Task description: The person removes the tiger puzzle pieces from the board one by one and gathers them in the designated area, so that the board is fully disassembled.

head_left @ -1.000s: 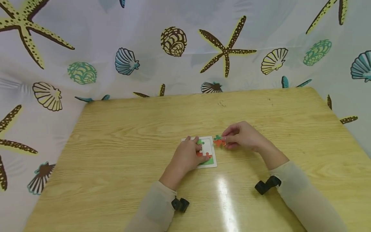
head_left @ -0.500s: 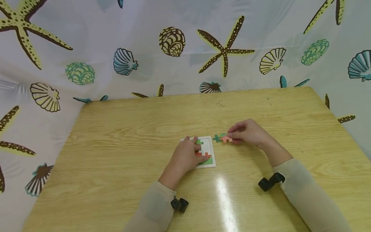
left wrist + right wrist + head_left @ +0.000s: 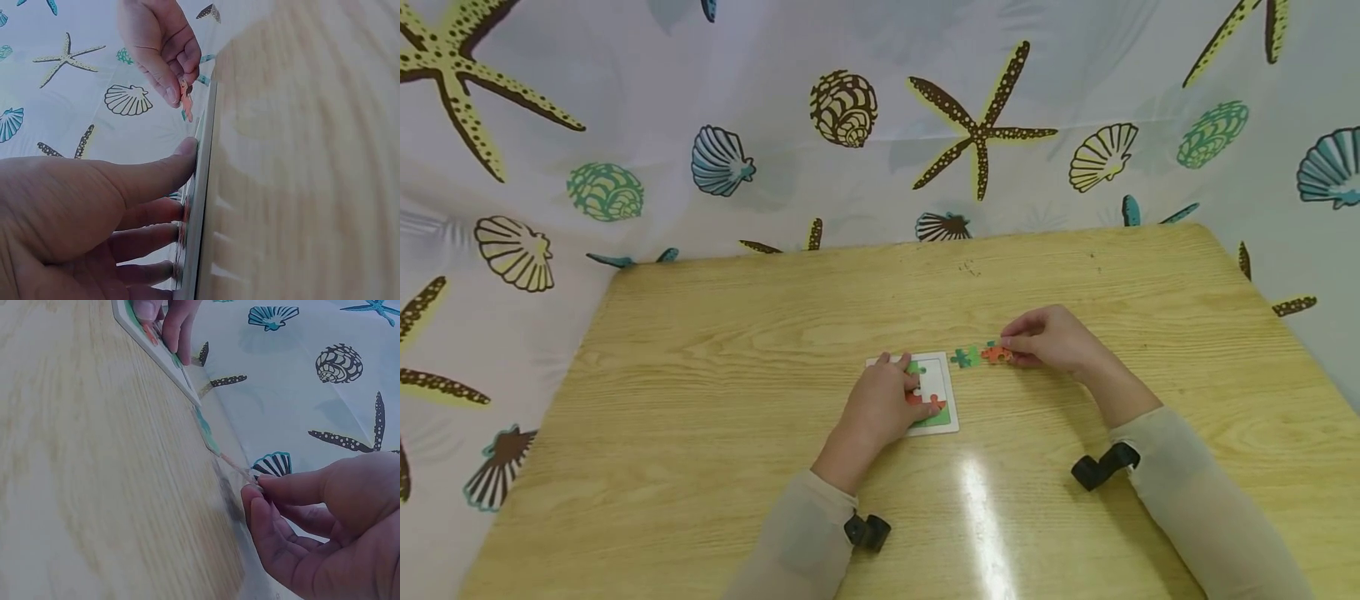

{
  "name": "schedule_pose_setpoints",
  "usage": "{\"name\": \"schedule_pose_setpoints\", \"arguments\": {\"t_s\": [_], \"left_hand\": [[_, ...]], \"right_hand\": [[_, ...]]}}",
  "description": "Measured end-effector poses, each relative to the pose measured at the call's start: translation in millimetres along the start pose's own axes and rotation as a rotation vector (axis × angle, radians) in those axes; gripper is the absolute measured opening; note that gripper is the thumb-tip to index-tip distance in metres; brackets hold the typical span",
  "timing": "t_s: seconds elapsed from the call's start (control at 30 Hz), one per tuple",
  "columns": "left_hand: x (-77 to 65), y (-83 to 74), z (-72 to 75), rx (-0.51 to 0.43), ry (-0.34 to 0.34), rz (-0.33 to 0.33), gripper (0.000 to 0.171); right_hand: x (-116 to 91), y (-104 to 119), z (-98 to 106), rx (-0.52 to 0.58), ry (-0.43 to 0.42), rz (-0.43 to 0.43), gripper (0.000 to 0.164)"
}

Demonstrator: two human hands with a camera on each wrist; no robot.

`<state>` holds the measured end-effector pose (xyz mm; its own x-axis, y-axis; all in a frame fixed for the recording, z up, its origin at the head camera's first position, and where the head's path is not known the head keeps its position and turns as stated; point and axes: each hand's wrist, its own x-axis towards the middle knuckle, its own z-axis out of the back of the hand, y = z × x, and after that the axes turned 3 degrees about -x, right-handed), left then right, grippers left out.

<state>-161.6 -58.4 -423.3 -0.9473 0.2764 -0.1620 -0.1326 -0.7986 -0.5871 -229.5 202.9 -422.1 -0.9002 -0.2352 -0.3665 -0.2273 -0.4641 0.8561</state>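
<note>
A small white-bordered jigsaw board (image 3: 933,380) lies on the table, with green and red pieces fitted along part of it and a bare white area in its middle. My left hand (image 3: 880,402) rests over its left side, fingers and thumb (image 3: 169,169) laid straight on its surface. To the right of the board, my right hand (image 3: 1049,340) pinches an orange puzzle piece (image 3: 997,354) between thumb and fingertips. The held piece (image 3: 235,465) is tilted, one end low beside a green puzzle piece (image 3: 967,357) that lies between it and the board.
The wood-grain table (image 3: 737,333) spreads around the board on all sides. A white cloth with shell and starfish prints (image 3: 790,167) hangs behind it and at both sides. Black wrist mounts (image 3: 1105,467) sit on both sleeves.
My right hand has drawn the orange piece to the right, away from the board, uncovering the green piece beneath it. My left hand has stayed on the board.
</note>
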Motion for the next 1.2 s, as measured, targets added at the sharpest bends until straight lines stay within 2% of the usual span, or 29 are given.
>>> {"name": "schedule_pose_setpoints", "arguments": {"t_s": [0.2,0.37,0.6,0.73,0.97,1.2], "left_hand": [[1.1,-1.0,0.8,0.023,-0.014,-0.015,0.048],[2.2,-2.5,2.5,0.048,-0.019,-0.026,0.038],[4.1,-4.2,4.1,0.043,0.001,0.008,0.054],[5.3,-4.0,4.7,0.049,0.004,0.028,0.054],[2.8,-2.6,2.7,0.031,0.015,0.053,0.053],[2.2,-2.4,0.8,0.046,0.011,0.051,0.055]], "right_hand": [[0,-3,0,-0.035,-0.052,0.007,0.026],[-1,-2,0,-0.087,-0.087,0.016,0.024],[-3,1,-3,-0.206,-0.158,0.055,0.022],[-3,4,-6,-0.247,-0.190,0.070,0.020],[-4,3,-17,-0.401,-0.252,0.084,0.018],[-5,2,-21,-0.459,-0.281,0.100,0.014]]}}
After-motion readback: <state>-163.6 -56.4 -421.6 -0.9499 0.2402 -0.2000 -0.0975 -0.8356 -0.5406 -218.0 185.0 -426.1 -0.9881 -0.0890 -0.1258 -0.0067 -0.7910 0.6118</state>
